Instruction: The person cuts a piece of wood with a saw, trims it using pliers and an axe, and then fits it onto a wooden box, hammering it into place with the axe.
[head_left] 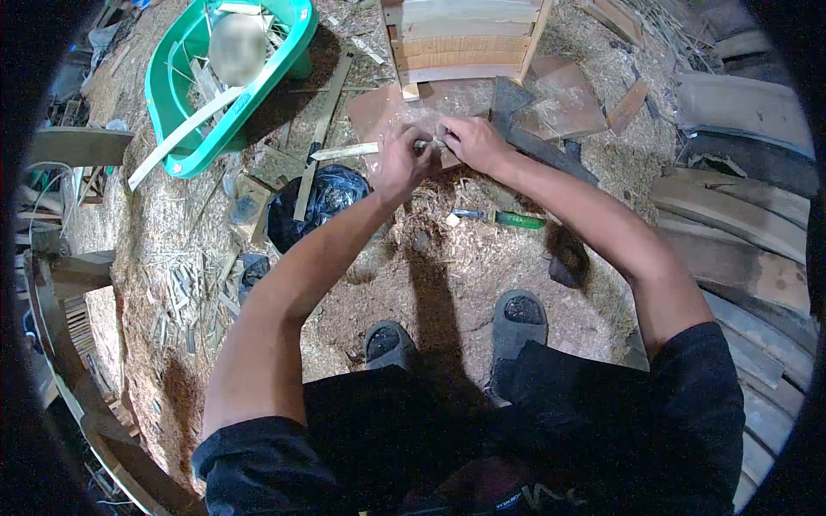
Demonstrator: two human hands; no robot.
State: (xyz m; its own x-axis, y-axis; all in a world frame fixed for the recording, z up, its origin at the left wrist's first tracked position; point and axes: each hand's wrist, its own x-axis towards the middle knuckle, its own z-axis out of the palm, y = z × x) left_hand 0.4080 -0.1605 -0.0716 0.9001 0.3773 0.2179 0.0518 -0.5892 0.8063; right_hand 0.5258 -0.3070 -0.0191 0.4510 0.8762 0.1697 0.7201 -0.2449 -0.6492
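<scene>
A pale wooden strip (346,150) juts out to the left of my left hand (401,163), whose fingers are curled closed on it. My right hand (475,144) pinches the strip's other end, just right of the left fingers, and the fingers hide most of that end. Both hands are over a flat brown board (379,107) on the ground. Under the right forearm lies a dark axe (513,101), its head on the board. Nearer my feet rests a tool with a green handle (520,220) and a narrow metal blade.
A slatted wooden piece (463,43) stands at the board's far edge. Left are a green plastic tub (176,112) of wood scraps and a black plastic bag (297,211). Curved planks (731,215) are stacked on the right. Shavings and offcuts cover the ground around my sandals (520,322).
</scene>
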